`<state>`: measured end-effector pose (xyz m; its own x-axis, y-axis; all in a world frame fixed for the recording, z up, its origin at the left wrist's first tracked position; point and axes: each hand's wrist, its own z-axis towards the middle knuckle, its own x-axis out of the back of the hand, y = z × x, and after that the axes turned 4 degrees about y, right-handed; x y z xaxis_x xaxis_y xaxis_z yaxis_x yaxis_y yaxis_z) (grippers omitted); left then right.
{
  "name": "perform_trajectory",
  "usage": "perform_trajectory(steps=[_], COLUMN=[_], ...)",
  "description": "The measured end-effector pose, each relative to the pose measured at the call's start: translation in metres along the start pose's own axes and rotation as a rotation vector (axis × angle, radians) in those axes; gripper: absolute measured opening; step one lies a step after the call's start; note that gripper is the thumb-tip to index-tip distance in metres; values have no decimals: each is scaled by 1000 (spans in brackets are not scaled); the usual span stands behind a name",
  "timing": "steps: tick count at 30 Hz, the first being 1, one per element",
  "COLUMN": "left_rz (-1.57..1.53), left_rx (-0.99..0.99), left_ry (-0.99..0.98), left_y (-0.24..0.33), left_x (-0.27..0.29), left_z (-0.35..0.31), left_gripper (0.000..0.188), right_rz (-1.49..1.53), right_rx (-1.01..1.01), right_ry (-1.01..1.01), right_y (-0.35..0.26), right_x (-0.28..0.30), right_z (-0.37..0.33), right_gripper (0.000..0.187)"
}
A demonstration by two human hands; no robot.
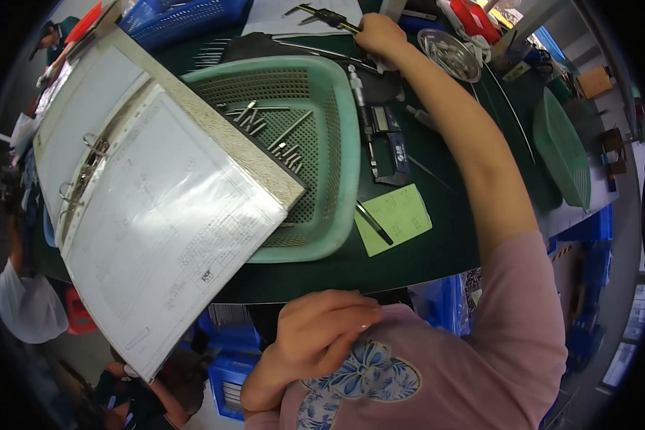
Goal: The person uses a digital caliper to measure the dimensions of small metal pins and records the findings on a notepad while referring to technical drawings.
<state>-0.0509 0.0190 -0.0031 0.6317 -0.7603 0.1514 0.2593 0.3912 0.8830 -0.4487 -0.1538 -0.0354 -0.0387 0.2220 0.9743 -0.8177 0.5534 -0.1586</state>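
My right hand [380, 36] reaches to the far side of the table, its fingers closed on the end of a black caliper [326, 16]. The caliper's jaws lie over white paper sheets [265, 18]. In front of my chest, my left hand [326, 326] hangs at the near table edge, fingers loosely extended and holding nothing. An open ring binder [172, 193] with a drawing in a clear sleeve leans over the left part of a green plastic basket [347, 165]. Several metal pins [287, 154] lie inside the basket; the binder hides some of its floor.
Right of the basket lie a digital micrometer [390, 147] and a green note sheet [408, 222] with a black pen [375, 223] across it. A metal dish [449, 56] of small parts stands far right. Another green basket [562, 154] and a blue basket [183, 21] flank the table.
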Motion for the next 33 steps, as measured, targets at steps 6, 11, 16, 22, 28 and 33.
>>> perform_trajectory(steps=[6,11,16,22,28,33], left_rz=[-54,-106,-106,-167,-180,-206], left_rx=[-20,14,-4,26,99,99], left_ry=[-61,-100,-86,-29,-72,-85], left_y=[-8,-16,-22,-34,-48,-55], left_x=[-13,-24,-30,-36,-44,-45], left_z=[7,7,2,9,13,10], left_gripper=[21,19,17,16,17,18], right_rz=[186,153,181,725,1386,1096], right_rx=[798,1513,1648,835,-19,154], right_ry=[353,191,280,193,-539,-474], right_y=[-4,-21,-16,20,-8,-11], right_x=[51,44,43,81,70,47], right_z=[-105,-220,-214,-251,-278,-284], right_gripper=[17,13,9,18,28,24])
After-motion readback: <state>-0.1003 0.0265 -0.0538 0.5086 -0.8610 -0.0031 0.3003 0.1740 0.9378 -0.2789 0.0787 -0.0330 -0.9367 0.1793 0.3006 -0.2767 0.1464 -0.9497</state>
